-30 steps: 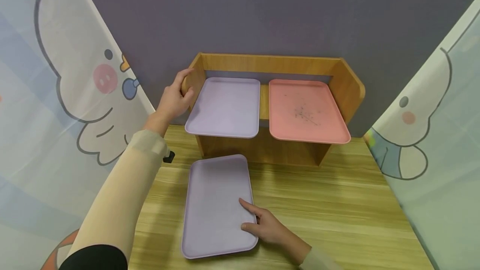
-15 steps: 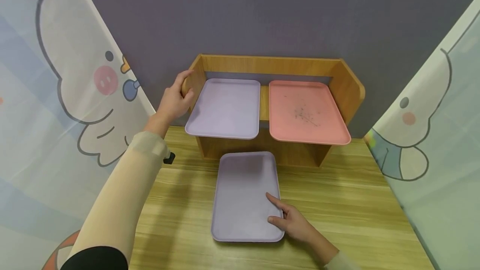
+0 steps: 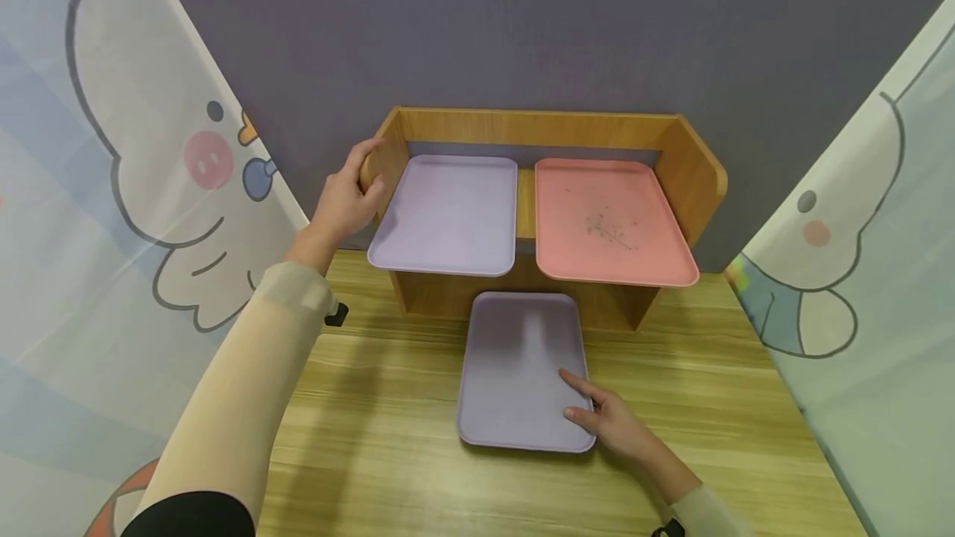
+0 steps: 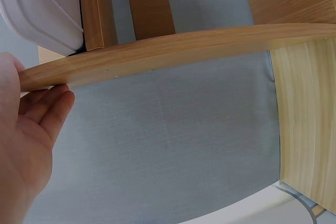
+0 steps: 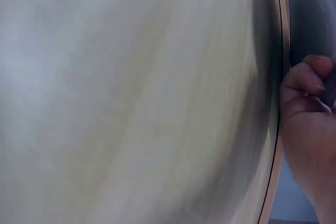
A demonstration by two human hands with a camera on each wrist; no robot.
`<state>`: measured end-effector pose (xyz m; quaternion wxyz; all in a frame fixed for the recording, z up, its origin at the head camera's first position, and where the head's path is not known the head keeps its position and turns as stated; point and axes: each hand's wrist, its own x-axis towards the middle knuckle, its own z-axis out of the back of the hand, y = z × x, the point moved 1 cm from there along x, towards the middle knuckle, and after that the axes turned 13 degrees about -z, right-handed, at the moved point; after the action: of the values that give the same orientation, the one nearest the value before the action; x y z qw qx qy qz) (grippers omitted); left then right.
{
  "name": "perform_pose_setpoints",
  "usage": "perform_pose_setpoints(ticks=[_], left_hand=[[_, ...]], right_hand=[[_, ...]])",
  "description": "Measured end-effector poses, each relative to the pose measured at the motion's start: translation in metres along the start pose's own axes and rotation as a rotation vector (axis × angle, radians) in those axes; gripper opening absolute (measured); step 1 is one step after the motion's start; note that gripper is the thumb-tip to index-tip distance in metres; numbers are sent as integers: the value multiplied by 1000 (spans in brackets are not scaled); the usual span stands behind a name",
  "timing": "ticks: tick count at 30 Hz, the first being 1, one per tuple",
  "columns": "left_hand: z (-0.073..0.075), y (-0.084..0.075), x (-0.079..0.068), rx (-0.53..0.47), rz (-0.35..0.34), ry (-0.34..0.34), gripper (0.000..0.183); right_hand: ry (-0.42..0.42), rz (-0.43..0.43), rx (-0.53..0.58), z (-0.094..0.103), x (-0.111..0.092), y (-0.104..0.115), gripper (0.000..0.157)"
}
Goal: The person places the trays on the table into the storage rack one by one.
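My left hand [image 3: 346, 201] grips the left side panel of a small wooden shelf [image 3: 537, 127]; in the left wrist view its fingers [image 4: 58, 114] curl beneath the panel's edge. With my right hand [image 3: 615, 425] I hold a lavender tray [image 3: 518, 371] by its right edge, thumb and index finger on top. The right wrist view shows the other fingers [image 5: 302, 77] curled under the tray's rim. The tray's far end is just in front of the shelf's lower opening. A second lavender tray [image 3: 451, 214] and a pink tray [image 3: 608, 222] lie side by side on the shelf's upper level.
A light wood-grain table [image 3: 388, 437] carries the shelf. Behind it rises a grey panel [image 3: 537, 23]. Cartoon-printed curtains flank the table, one left [image 3: 149, 147] and one right [image 3: 843, 230]. Dark specks mark the pink tray's surface.
The held tray has moved right and toward the shelf, and has turned to face it more squarely. My right hand went along with it, while the left hand kept its grip on the panel.
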<state>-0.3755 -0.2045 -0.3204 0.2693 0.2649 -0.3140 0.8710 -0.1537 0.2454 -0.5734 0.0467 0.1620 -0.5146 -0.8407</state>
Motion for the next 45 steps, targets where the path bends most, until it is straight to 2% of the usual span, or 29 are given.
perform_pose_setpoints(ticks=[6, 14, 26, 31, 33, 39, 45], left_hand=[[0, 0, 0, -2, -4, -3, 61], [-1, 2, 0, -2, -7, -7, 61], [0, 1, 0, -9, 4, 10, 61], [0, 0, 0, -6, 7, 15, 61], [0, -1, 0, -2, 4, 15, 61], [1, -1, -1, -1, -8, 5, 61], [1, -1, -1, 0, -7, 3, 62]], right_hand=[[-104, -99, -110, 10, 12, -3, 62], [-175, -113, -232, 20, 27, 1, 55], [-183, -182, -293, 27, 57, 6, 57], [-222, -100, -357, 31, 68, 4, 57], [-233, -91, -372, 32, 72, 5, 57], [-197, -228, -337, 33, 82, 14, 58], [-215, -270, -346, 35, 90, 16, 57]])
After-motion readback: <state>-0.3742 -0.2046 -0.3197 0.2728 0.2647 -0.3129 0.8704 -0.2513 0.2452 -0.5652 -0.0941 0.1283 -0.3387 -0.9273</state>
